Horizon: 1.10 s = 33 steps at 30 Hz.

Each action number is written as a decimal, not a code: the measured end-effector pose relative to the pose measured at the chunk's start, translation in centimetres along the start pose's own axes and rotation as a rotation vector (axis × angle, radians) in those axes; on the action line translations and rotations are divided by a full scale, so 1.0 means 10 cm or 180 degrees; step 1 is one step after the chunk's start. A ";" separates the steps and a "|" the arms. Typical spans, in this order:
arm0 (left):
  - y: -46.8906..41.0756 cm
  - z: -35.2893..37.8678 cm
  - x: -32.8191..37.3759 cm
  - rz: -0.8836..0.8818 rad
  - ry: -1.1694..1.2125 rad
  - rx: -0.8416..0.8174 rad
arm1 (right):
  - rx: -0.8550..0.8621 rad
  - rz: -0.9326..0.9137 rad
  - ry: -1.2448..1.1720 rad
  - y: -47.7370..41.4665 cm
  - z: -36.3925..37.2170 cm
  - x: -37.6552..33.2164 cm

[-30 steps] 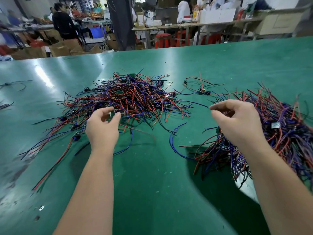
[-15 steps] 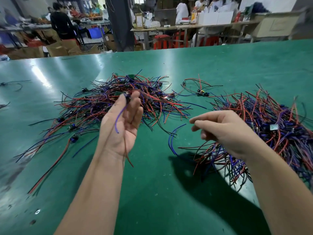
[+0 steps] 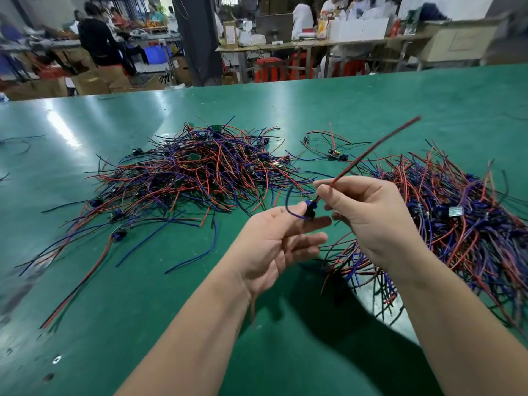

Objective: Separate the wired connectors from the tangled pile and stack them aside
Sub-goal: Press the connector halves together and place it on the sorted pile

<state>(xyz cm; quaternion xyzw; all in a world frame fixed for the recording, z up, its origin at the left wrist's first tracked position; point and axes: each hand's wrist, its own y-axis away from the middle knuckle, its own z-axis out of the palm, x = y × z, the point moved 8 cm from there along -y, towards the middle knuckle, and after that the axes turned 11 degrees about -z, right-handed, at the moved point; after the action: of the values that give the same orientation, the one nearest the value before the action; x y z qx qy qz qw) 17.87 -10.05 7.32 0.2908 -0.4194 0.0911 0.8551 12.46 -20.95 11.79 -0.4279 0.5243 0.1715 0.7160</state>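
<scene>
A tangled pile [image 3: 200, 170] of red, blue and black wires with small connectors lies at the centre left of the green table [image 3: 143, 310]. A second heap of wired connectors [image 3: 457, 212] spreads out on the right. Between them, above the table, my left hand [image 3: 274, 241] pinches a small blue and black connector [image 3: 309, 208] with thumb and finger, palm up. My right hand [image 3: 368, 212] pinches that connector's red and black wire [image 3: 371, 154], which sticks up and to the right. A blue wire loops off the connector on the left.
A few loose wired connectors [image 3: 334, 152] lie between the piles at the back, and stray ones [image 3: 118, 234] trail off the left pile. Thin dark wires [image 3: 17, 141] sit at the far left. Beyond the table's far edge are people, benches and boxes.
My left hand lifted a connector out of the left pile and carried it right. My right hand came in from the right heap and took hold of its red and black wire.
</scene>
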 end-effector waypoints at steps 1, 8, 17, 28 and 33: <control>-0.01 0.00 -0.01 -0.0004 -0.0100 0.0022 | 0.0007 0.0009 0.0060 0.00 -0.01 0.00; -0.01 -0.15 0.04 0.0460 -0.0630 0.0568 | -0.0112 -0.0131 0.0583 0.01 0.03 0.02; -0.02 -0.17 0.04 0.0884 -0.0583 0.0770 | 0.0043 -0.0122 0.1008 0.03 -0.02 0.05; 0.03 -0.07 0.12 0.0788 -0.1051 0.0086 | 0.0365 0.1065 -0.0649 0.05 -0.07 0.26; 0.05 0.09 -0.02 0.0548 -0.1662 -0.0332 | 0.1090 0.1026 -0.1169 -0.05 -0.44 0.20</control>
<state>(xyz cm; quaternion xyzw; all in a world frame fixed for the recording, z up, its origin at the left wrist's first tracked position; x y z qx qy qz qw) 16.98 -10.12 7.78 0.2232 -0.6528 0.0637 0.7211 10.91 -25.10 9.84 -0.1740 0.4685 0.2665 0.8241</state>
